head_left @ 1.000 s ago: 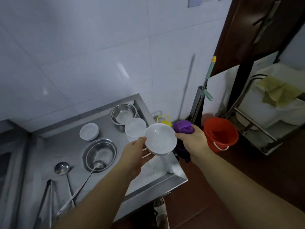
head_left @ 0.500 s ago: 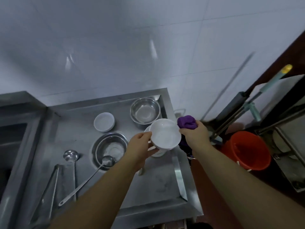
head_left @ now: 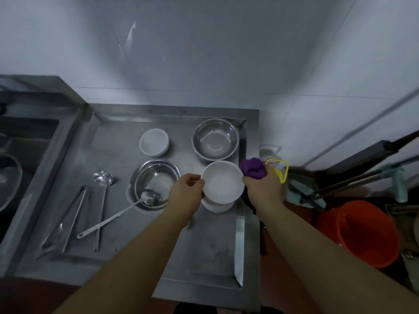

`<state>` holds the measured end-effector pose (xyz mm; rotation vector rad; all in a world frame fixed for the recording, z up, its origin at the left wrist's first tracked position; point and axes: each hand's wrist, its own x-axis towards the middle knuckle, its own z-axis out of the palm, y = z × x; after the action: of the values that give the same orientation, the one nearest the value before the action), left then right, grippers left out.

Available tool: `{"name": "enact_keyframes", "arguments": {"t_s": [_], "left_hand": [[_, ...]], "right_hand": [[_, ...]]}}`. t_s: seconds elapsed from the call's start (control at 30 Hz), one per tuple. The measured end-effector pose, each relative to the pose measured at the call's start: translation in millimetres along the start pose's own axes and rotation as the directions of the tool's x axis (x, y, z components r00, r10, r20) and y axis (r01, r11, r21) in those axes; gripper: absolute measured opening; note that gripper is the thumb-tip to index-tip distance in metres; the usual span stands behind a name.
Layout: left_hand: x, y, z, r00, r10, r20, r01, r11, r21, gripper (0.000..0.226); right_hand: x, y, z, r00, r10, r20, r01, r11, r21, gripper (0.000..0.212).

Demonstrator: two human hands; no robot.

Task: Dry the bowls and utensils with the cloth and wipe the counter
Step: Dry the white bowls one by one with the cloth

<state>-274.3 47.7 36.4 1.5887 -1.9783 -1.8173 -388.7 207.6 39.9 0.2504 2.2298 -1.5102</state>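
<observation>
My left hand (head_left: pixel 187 193) grips the left rim of a white bowl (head_left: pixel 223 182), held just above a stack of white bowls (head_left: pixel 217 206) on the steel counter (head_left: pixel 204 245). My right hand (head_left: pixel 264 189) holds a bunched purple cloth (head_left: pixel 252 168) and touches the bowl's right rim. On the counter lie another white bowl (head_left: pixel 154 142), a steel bowl (head_left: pixel 215 139) at the back, a steel bowl (head_left: pixel 156 177) with a ladle (head_left: pixel 120 214) resting in it, a second ladle (head_left: pixel 103 184) and tongs (head_left: pixel 68 220).
A sink (head_left: pixel 25 141) with a steel bowl (head_left: pixel 8 180) in it lies to the left. Right of the counter stand an orange bucket (head_left: pixel 358 234), mop handles (head_left: pixel 353 177) and a yellow-handled item (head_left: pixel 281 171). White tiled wall (head_left: pixel 204 53) behind.
The view has swung left and down over the counter. Both hands with the white bowl and cloth have come down closer to the stack of white bowls.
</observation>
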Motion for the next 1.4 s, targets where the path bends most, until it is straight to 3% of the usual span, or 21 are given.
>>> {"name": "enact_keyframes", "arguments": {"t_s": [0.3, 0.47, 0.63, 0.8, 0.93, 1.1, 1.27, 1.4], "left_hand": [[7, -15, 7, 0.992, 0.064, -0.108, -0.049, 0.989, 0.137, 0.012], [11, -17, 8, 0.995, 0.062, -0.085, -0.051, 0.991, 0.120, 0.008], [14, -14, 2, 0.999, 0.044, -0.026, -0.039, 0.985, 0.165, 0.024], [7, -17, -12, 0.993, 0.113, -0.030, -0.103, 0.968, 0.229, 0.030], [-13, -19, -22, 0.979, 0.204, -0.012, -0.191, 0.933, 0.305, 0.033], [-58, -35, -36, 0.958, 0.288, 0.013, -0.273, 0.891, 0.364, 0.035], [-113, -57, -49, 0.964, 0.264, -0.029, -0.229, 0.881, 0.413, 0.030], [-163, -82, -57, 0.968, 0.245, -0.051, -0.196, 0.871, 0.451, 0.024]], "right_hand": [[7, 12, 10, 0.998, 0.009, 0.064, -0.005, 0.998, -0.058, 0.040], [8, 14, 10, 0.999, -0.020, 0.047, 0.023, 0.998, -0.064, 0.037], [0, 11, 2, 0.996, -0.083, -0.026, 0.082, 0.995, -0.061, 0.026], [-20, 12, -22, 0.986, -0.129, -0.101, 0.112, 0.981, -0.159, 0.014], [-45, 8, -36, 0.980, -0.167, -0.108, 0.152, 0.979, -0.139, 0.026], [-79, 17, -51, 0.974, -0.227, 0.006, 0.222, 0.942, -0.252, 0.019], [-122, 34, -62, 0.940, -0.306, 0.149, 0.337, 0.897, -0.286, 0.028], [-151, 48, -68, 0.915, -0.309, 0.260, 0.379, 0.879, -0.289, 0.022]]}}
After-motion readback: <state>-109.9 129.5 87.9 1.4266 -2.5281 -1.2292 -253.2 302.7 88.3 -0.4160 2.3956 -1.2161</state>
